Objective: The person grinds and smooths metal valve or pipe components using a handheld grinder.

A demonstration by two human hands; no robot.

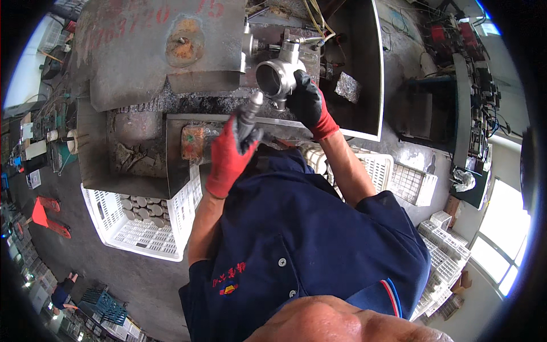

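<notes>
My left hand [228, 157], in a red glove with a black palm, is closed round a grey hand tool [248, 118] with a rounded silver tip; its exact kind does not show. The tip points up, just below a silvery metal valve body [272, 75] with a wide round opening facing me. Against the right side of that valve body my right hand [307, 104] is closed, in the same kind of glove. Its fingertips are partly hidden behind the metal. Whether the machine behind also supports the valve body, I cannot tell.
A large grey sheet-metal guard [131, 51] covers the machine's left. Metal chips [205, 104] lie along its bed. A metal tray wall [380, 74] bounds the right side. Below left, a white plastic crate [142, 244] holds several round metal parts. More white crates [413, 183] stand at right.
</notes>
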